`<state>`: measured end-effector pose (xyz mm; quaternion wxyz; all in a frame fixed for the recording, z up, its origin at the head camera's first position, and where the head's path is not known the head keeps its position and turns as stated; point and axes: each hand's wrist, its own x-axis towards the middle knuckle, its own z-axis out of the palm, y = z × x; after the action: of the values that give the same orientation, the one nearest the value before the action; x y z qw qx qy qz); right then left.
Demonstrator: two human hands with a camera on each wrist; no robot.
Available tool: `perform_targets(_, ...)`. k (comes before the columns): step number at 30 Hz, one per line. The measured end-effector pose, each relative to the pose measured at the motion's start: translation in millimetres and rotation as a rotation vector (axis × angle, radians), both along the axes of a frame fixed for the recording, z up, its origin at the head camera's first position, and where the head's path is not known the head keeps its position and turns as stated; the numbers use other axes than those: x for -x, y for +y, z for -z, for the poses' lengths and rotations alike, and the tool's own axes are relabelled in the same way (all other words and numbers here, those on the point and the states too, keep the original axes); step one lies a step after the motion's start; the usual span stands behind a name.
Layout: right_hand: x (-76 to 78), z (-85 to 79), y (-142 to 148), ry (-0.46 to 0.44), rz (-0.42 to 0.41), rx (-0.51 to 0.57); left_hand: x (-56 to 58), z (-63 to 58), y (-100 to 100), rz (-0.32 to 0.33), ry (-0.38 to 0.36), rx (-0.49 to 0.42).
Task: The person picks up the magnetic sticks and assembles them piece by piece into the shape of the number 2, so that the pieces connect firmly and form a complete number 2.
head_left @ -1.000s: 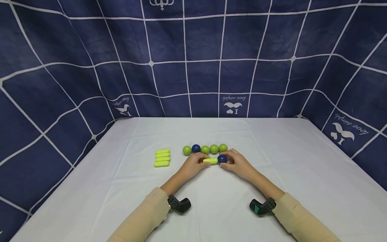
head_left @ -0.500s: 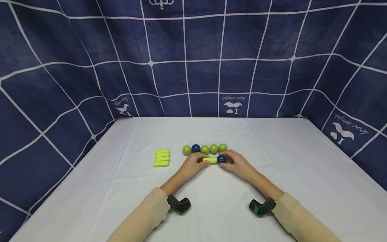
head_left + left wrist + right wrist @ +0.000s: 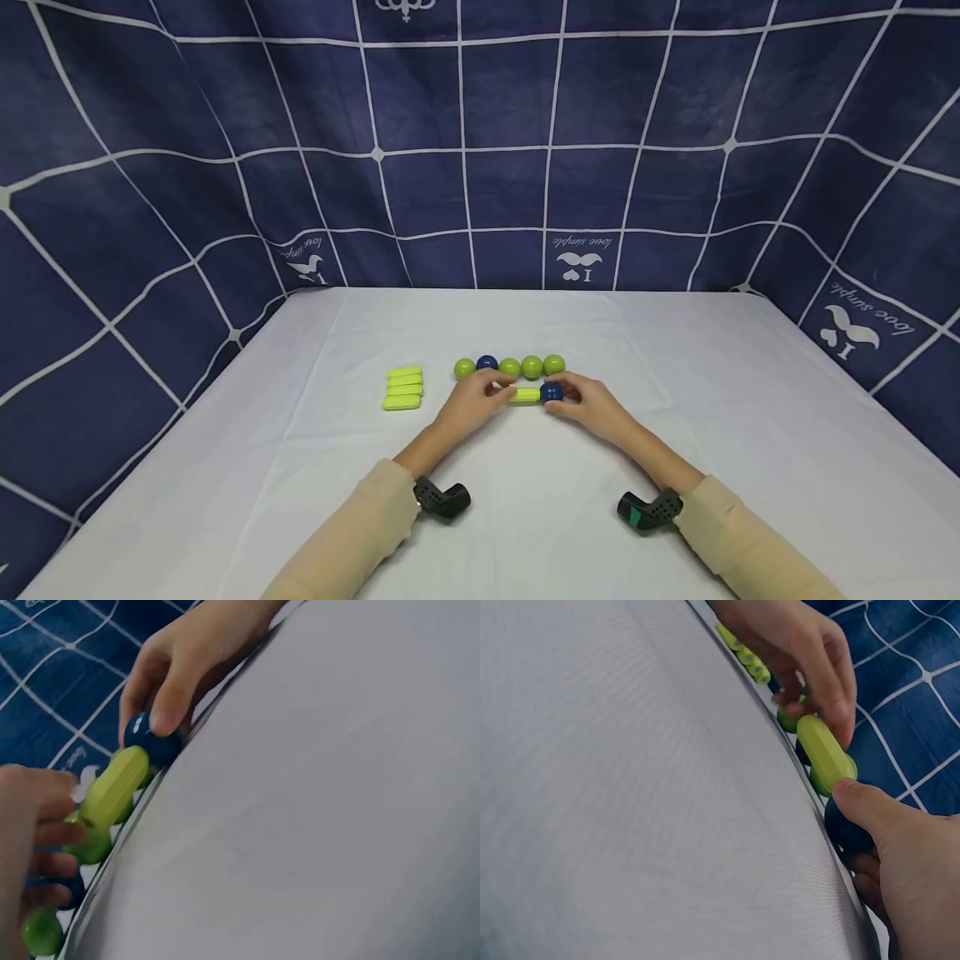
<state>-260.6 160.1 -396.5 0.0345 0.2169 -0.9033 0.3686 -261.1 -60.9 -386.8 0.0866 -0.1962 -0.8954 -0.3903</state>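
Observation:
My right hand [image 3: 592,408] pinches a dark blue ball [image 3: 552,392] between thumb and fingers. A yellow-green rod [image 3: 527,395] sticks out from that ball toward the left; in the right wrist view the rod [image 3: 825,754] shows its faceted side and free end. My left hand [image 3: 474,404] is at the rod's free end, fingers loosely bent and seemingly apart from it. In the left wrist view the left hand [image 3: 37,832] lies beside the rod [image 3: 116,787], gripping nothing visible.
Behind the hands, a row holds several green balls [image 3: 532,367] and another dark blue ball [image 3: 487,363]. Several yellow-green rods [image 3: 403,389] lie side by side to the left. A white cloth covers the table [image 3: 675,467], and a blue checked curtain [image 3: 502,192] hangs around it.
My left hand has loosened from the rod and shifted slightly left and away from me. The right hand stays in place with the blue ball and rod.

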Motion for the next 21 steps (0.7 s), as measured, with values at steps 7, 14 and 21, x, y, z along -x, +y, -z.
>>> perform_targets(7,-0.5,0.1,0,-0.019,0.0,0.0,7.5,-4.8,-22,-0.263,0.284,0.052)
perform_targets(14,-1.1,1.4,0,-0.03,0.001,-0.004,11.0,2.5,-27,-0.33,0.086,0.269)
perform_targets(21,-1.4,-1.2,0,-0.019,0.002,0.002,13.6,1.4,-27,-0.351,0.05,0.223)
